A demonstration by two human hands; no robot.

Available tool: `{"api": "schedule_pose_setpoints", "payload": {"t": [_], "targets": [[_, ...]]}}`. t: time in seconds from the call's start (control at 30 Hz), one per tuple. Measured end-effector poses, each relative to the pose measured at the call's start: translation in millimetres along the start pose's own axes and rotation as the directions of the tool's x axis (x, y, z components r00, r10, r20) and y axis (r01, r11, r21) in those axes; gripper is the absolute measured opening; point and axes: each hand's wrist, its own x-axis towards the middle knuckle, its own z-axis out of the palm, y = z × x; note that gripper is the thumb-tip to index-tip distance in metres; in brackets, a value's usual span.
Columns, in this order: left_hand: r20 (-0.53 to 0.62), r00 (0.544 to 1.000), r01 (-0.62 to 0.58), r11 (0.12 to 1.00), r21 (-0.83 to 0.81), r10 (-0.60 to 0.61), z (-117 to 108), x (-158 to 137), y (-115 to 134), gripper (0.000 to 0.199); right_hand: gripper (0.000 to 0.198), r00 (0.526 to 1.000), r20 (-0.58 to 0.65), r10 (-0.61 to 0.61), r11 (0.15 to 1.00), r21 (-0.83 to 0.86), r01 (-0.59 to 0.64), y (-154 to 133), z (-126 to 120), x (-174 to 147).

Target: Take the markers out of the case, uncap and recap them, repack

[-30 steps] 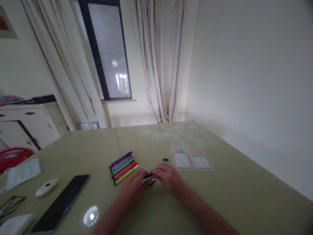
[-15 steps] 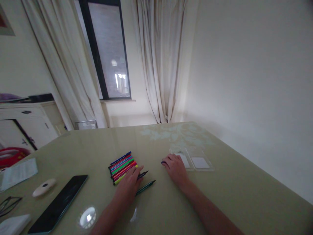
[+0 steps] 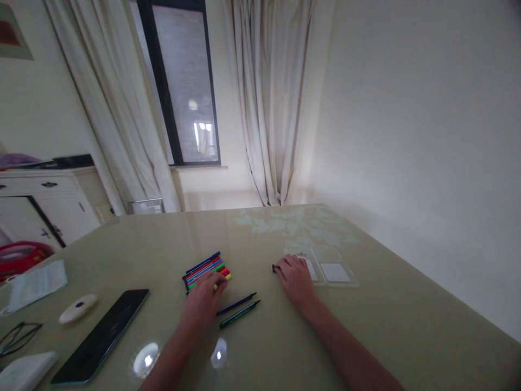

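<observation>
Because they show so small, markings on the row of pens (image 3: 205, 267): cannot be read.
Bench (image 3: 293, 347): smooth, glossy, dull green, with bright glare near its front and a pale leafy pattern (image 3: 301, 220) toward the far end.
Room: bare pale wall (image 3: 407, 136) on the right, dark-framed window (image 3: 185, 81) between cream curtains (image 3: 271, 98), white cabinet (image 3: 69, 203) at the left with a red object (image 3: 20, 255) in front of it.
Bench's left side: black-faced phone (image 3: 103, 334), white oval object (image 3: 78, 308), pale blue sheet (image 3: 38, 285).
Row: mid-bench, slim and side by side, dark blue on the far side, then red, light blue and green, yellow nearest; partly under the left hand.
Loose pens: a dark blue pen (image 3: 237, 304) and a dark green pen (image 3: 240, 314), uncapped, almost parallel, tips toward the right, between the hands.
Left hand (image 3: 204, 297): fingers bent over the row's near side, yellow showing beside them; whether closed round a pen, cannot tell.
Right hand (image 3: 294, 277): fingers bent, a small dark piece (image 3: 274, 268) at the fingertips; whether gripped, cannot tell.
Clear case (image 3: 344, 284): lying open, partly behind the right hand, white panel (image 3: 335, 272) in its right half.
</observation>
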Motion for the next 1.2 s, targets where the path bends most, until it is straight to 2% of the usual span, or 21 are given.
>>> {"api": "schedule_pose_setpoints", "payload": {"t": [0.07, 0.17, 0.27, 0.4, 0.53, 0.67, 0.83, 0.9, 0.93, 1.0, 1.07, 1.13, 1.2], "targets": [[-0.024, 0.999, 0.051, 0.993, 0.102, -0.049, -5.6, 1.3, -14.5, 0.019, 0.013, 1.0, -0.012, -0.013, 1.0, 0.026, 0.013, -5.1, -2.5, -1.2], [0.026, 0.996, 0.08, 0.979, 0.187, -0.086, -6.4, 0.0, -21.9, 0.015, 0.012, 0.998, -0.023, -0.056, 0.995, 0.082, 0.057, -15.2, -6.5, -4.4], [0.076, 0.996, 0.033, 0.978, 0.205, -0.05, -1.4, -2.4, -8.5, 0.016, 0.012, 0.992, -0.031, -0.12, 0.98, 0.154, 0.123, -26.2, -9.1, -8.7], [0.091, 0.994, -0.083, 0.983, 0.164, 0.069, 6.3, -6.1, 22.5, 0.013, 0.029, 0.966, -0.034, -0.256, 0.933, 0.251, 0.256, -37.1, -6.0, -13.7], [0.105, 0.986, -0.138, 0.988, 0.075, 0.13, 13.4, -9.8, 38.2, 0.015, 0.016, 0.931, -0.052, -0.36, 0.897, 0.254, 0.361, -37.8, 0.8, -15.0], [0.134, 0.976, -0.171, 0.985, -0.007, 0.171, 15.6, -11.0, 42.0, 0.018, 0.018, 0.909, -0.13, -0.396, 0.854, 0.311, 0.417, -33.7, -0.7, -11.9], [0.196, 0.974, -0.119, 0.993, -0.002, 0.117, 8.6, -6.9, 40.5, 0.019, 0.027, 0.92, -0.176, -0.351, 0.806, 0.444, 0.393, -20.8, -8.8, -5.3], [0.166, 0.984, -0.07, 0.998, 0.009, 0.067, 1.0, -2.6, 28.1, 0.022, 0.031, 0.938, -0.197, -0.286, 0.824, 0.449, 0.346, -4.1, -11.1, -2.3], [0.127, 0.991, -0.049, 0.999, 0.007, 0.048, -3.5, -0.1, 19.5, 0.023, 0.032, 0.954, -0.209, -0.213, 0.848, 0.445, 0.287, 6.4, -12.0, -0.9], [0.03, 0.999, -0.017, 1.0, -0.019, 0.017, -12.0, 4.9, 1.8, 0.027, 0.032, 0.967, -0.244, -0.075, 0.898, 0.405, 0.172, 26.8, -12.3, 1.3], [-0.01, 0.999, -0.032, 0.999, -0.025, 0.032, -16.8, 8.0, -10.5, 0.028, 0.032, 0.967, -0.254, 0.001, 0.937, 0.338, 0.088, 39.4, -10.1, 2.9], [0.037, 0.996, -0.08, 0.997, -0.004, 0.08, -16.0, 8.1, -13.9, 0.025, 0.032, 0.977, -0.209, 0.038, 0.969, 0.246, 0.015, 39.8, -5.2, 4.2], [0.119, 0.987, -0.116, 0.993, 0.028, 0.112, -11.0, 5.7, -10.7, 0.021, 0.033, 0.993, -0.11, 0.049, 0.991, 0.13, -0.034, 30.3, 0.8, 5.9]]}}
